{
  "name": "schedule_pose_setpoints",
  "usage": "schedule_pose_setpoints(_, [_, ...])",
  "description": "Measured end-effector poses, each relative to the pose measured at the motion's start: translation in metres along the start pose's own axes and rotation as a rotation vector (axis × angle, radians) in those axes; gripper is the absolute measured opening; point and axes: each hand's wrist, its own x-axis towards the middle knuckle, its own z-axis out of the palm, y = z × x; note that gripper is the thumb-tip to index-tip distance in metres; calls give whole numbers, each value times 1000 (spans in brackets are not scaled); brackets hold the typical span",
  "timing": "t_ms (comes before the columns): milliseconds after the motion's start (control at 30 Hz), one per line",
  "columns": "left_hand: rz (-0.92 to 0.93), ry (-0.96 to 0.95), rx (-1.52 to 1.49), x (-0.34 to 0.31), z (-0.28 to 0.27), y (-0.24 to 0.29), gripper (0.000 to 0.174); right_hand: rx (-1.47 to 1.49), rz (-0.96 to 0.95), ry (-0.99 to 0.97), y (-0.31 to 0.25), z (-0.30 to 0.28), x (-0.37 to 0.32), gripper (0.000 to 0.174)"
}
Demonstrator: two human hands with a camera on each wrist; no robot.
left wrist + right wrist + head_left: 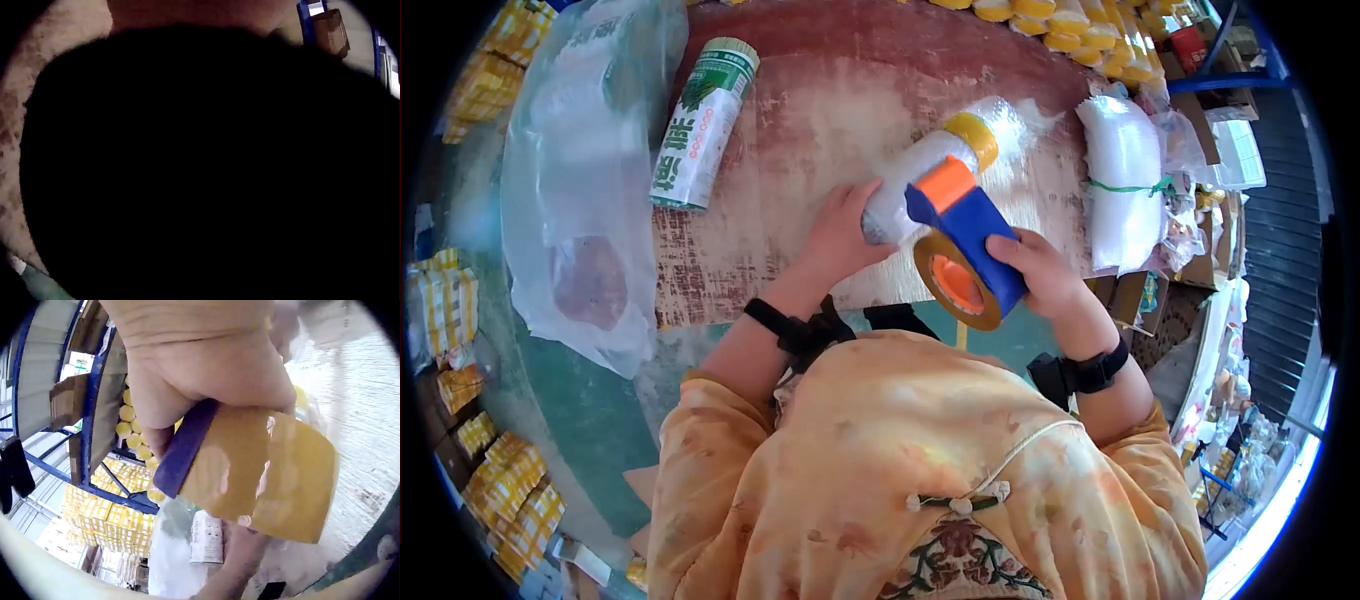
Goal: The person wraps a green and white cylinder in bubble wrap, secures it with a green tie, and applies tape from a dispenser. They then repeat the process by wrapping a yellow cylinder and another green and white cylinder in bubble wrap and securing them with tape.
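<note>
My left hand (840, 235) grips the near end of a bubble-wrapped cylinder (910, 178), which lies slanted over the table. A band of yellow tape (973, 138) runs round it towards its far end, with loose bubble wrap beyond. In my right hand (1045, 275) is a blue tape dispenser (985, 235) with an orange front piece, held beside the cylinder and overlapping it in the head view. A wide roll of yellowish tape (262, 475) sits in the dispenser, below my right hand in the right wrist view. Black covers most of the left wrist view, hiding the left fingers there.
A green-and-white printed cylindrical package (705, 130) lies left on the worn red table (850, 70). Further left is a large clear plastic bag (580, 180). At right stands a stack of white wrap sheets (1125, 170) tied with green cord. Several yellow-wrapped rolls (1060, 25) line the back.
</note>
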Motion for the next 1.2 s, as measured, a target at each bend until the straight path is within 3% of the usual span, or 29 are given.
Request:
schedule_pose_setpoints(67, [10,22,-33,1,7,-1,86,-13,-20,96,-6,15,3,46])
schedule_pose_setpoints(167, [53,86,7,-3,10,-3,87,-186,149,70,10,7,28,46])
schedule_pose_setpoints(200, [50,74,36,-3,11,-4,87,-403,255,12,11,7,31,49])
schedule_pose_setpoints(233, [47,61,66,-3,10,-3,88,-653,212,48,21,6,34,54])
schedule_pose_setpoints(267, [43,53,99,-3,9,-3,89,-703,203,52,25,2,33,56])
schedule_pose_setpoints(367, [3,-243,28,0,-16,0,87,-730,191,26,45,-11,33,58])
schedule_pose_setpoints(433, [242,-371,-91,11,-36,-13,83,-741,157,-3,48,-16,26,56])
schedule_pose_setpoints(467, [124,-492,-215,20,-44,-8,70,-664,137,-13,75,-29,37,56])
schedule_pose_setpoints(500, [-25,-544,-305,30,-46,-11,68,-678,104,-1,69,-22,31,58])
schedule_pose_setpoints(567, [-73,-389,-227,61,-25,-44,66,-716,74,59,69,-19,32,64])
schedule_pose_setpoints(667, [-211,-432,-295,100,4,9,76,-692,-20,89,63,-14,30,61])
schedule_pose_setpoints(767, [48,-331,80,111,34,18,87,-682,-80,98,60,-18,26,61])
schedule_pose_setpoints(800, [20,-364,41,113,34,20,95,-686,-82,76,60,-19,27,61])
schedule_pose_setpoints(900, [-88,-359,43,110,41,25,93,-726,-3,30,61,-38,31,65])
schedule_pose_setpoints(1033, [-345,-287,-131,90,38,45,82,-816,3,6,47,-47,18,62])
schedule_pose_setpoints(1133, [-310,-281,-487,91,38,-7,72,-816,-31,-80,29,-46,17,60])
schedule_pose_setpoints(1200, [-205,-397,-516,105,20,-36,69,-790,-84,-63,21,-38,17,58])
